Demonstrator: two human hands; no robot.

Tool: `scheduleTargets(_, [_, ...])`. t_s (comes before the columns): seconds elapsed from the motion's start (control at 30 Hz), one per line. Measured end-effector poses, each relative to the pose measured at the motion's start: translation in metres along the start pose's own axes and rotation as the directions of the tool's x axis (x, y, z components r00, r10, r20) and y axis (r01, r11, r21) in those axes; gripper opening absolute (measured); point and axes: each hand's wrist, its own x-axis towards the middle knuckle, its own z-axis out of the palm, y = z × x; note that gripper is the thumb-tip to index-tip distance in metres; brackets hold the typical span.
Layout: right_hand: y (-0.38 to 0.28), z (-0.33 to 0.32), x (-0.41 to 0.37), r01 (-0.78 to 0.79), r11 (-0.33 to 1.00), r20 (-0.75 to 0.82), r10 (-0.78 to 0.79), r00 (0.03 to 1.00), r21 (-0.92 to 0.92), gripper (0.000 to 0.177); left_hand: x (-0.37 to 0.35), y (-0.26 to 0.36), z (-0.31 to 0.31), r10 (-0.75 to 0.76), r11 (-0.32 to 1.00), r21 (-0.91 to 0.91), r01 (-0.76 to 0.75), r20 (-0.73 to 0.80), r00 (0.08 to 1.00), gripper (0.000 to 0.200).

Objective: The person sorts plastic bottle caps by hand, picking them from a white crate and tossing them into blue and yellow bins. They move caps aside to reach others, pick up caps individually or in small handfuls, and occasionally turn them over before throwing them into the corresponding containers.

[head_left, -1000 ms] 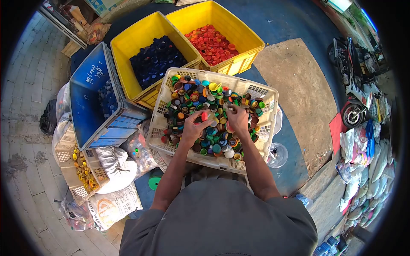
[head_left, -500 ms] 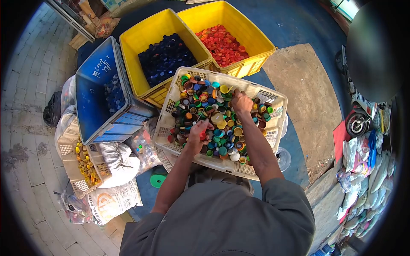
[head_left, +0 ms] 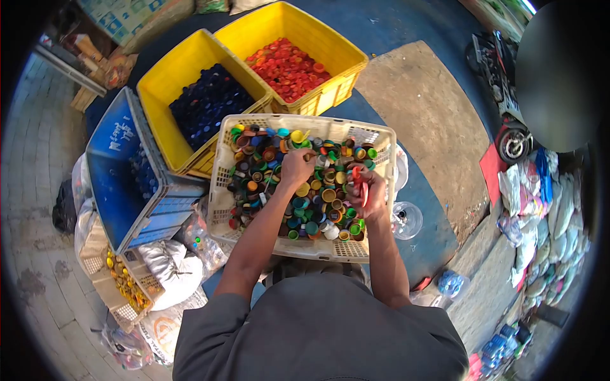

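A white plastic crate point(head_left: 302, 250) full of mixed-colour bottle caps point(head_left: 305, 206) sits tilted in front of my body. My left hand point(head_left: 297, 168) is over the middle of the caps, fingers curled down and pinched among them; what is between its fingertips is hard to make out. On the right side of the crate, my right hand point(head_left: 375, 193) is closed around red bottle caps point(head_left: 361, 186), which show between thumb and fingers.
Behind the crate stand a yellow bin point(head_left: 159, 82) of dark blue caps and another yellow bin point(head_left: 346, 66) of red caps. A blue bin point(head_left: 105, 184) is at left, above a crate point(head_left: 95, 244) of yellow caps. Sacks point(head_left: 540, 235) and a motorcycle point(head_left: 508, 120) are at far right.
My left hand has moved up and away from the near caps. My right hand has come down and right, and now holds red caps; earlier, red showed in my left hand. The view has shifted.
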Motion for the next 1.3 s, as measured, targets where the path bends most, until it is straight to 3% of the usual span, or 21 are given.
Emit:
scheduleTargets(0.1, [0.013, -0.006, -0.017, -0.111, 0.983, 0.071, 0.101, 0.992, 0.145, 0.025, 0.026, 0.002, 0.022, 0.191, 0.950, 0.263, -0.170, -0.055, 0.980, 0.042])
scheduleTargets(0.23, [0.030, -0.020, -0.025, -0.149, 0.985, 0.052, 0.145, 0.988, 0.092, 0.032, 0.038, 0.012, 0.034, 0.078, 0.922, 0.377, -0.094, 0.058, 0.995, 0.036])
scheduleTargets(0.37, [0.035, -0.022, -0.026, -0.137, 0.990, -0.042, 0.135, 0.990, -0.036, 0.033, 0.052, -0.002, 0.047, 0.007, 0.938, 0.346, -0.033, 0.074, 0.997, 0.037])
scheduleTargets(0.5, [0.034, -0.017, -0.021, -0.101, 0.988, -0.125, 0.086, 0.988, -0.115, 0.035, 0.046, -0.012, 0.043, 0.063, 0.992, 0.105, -0.071, 0.076, 0.995, 0.039])
scheduleTargets(0.6, [0.034, -0.014, -0.011, -0.046, 0.963, -0.222, -0.014, 0.975, -0.265, 0.030, 0.041, -0.030, 0.047, 0.156, 0.988, 0.020, -0.156, -0.022, 0.987, 0.041])
scheduleTargets(0.7, [0.047, -0.037, 0.025, 0.089, 0.961, -0.188, -0.141, 0.972, -0.260, 0.028, 0.014, -0.012, 0.027, -0.019, 0.923, -0.380, 0.062, 0.117, 0.993, 0.040])
scheduleTargets(0.83, [0.044, -0.016, 0.033, -0.033, 0.923, -0.276, -0.080, 0.958, -0.382, 0.031, -0.030, 0.003, 0.009, -0.197, 0.692, -0.629, 0.355, 0.309, 0.931, 0.034])
scheduleTargets(0.87, [0.036, -0.002, 0.022, -0.133, 0.888, -0.298, -0.005, 0.955, -0.440, 0.030, -0.042, 0.012, 0.006, -0.153, 0.668, -0.678, 0.306, 0.277, 0.948, 0.032])
scheduleTargets(1.0, [0.048, -0.002, 0.026, -0.013, 0.856, -0.078, -0.032, 0.996, -0.516, 0.033, -0.062, -0.004, 0.022, 0.016, 0.780, -0.619, 0.089, 0.162, 0.987, 0.024])
scheduleTargets(1.1, [0.060, -0.017, 0.040, 0.132, 0.708, 0.062, -0.123, 0.990, -0.694, 0.036, -0.079, 0.002, 0.011, -0.074, 0.371, -0.875, 0.312, 0.307, 0.949, 0.024])
scheduleTargets(1.13, [0.055, -0.002, 0.030, 0.152, 0.583, 0.060, -0.175, 0.983, -0.798, 0.035, -0.081, 0.001, 0.012, -0.113, 0.300, -0.898, 0.321, 0.301, 0.947, 0.029])
scheduleTargets(1.23, [0.038, 0.038, 0.001, 0.211, -0.021, 0.211, -0.178, 0.961, -0.977, 0.034, -0.086, -0.002, 0.013, -0.184, 0.206, -0.880, 0.427, 0.394, 0.901, 0.036])
scheduleTargets(1.3, [0.041, 0.042, -0.004, 0.293, -0.214, 0.336, -0.207, 0.919, -0.932, 0.034, -0.088, -0.003, 0.015, -0.175, 0.181, -0.865, 0.468, 0.440, 0.881, 0.038])
